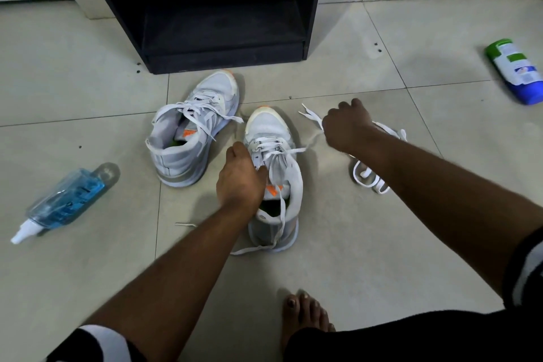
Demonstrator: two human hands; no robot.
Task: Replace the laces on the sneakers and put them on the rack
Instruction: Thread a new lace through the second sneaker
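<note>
Two white sneakers with orange accents stand on the tiled floor. The left sneaker [194, 129] sits laced, its lace ends loose. My left hand [239, 178] grips the tongue side of the right sneaker [273, 173]. That sneaker's lace is partly undone and trails over the heel to the floor. My right hand [345, 126] is curled around the blurred end of that lace, held out to the sneaker's right. A loose white lace [374, 179] lies on the floor under my right forearm, another end [310, 114] showing beyond my hand.
A black shoe rack [223, 17] stands just behind the sneakers. A blue spray bottle [67, 200] lies at the left. A green and blue bottle [515, 70] lies at the right. My bare foot [305, 314] rests near the bottom.
</note>
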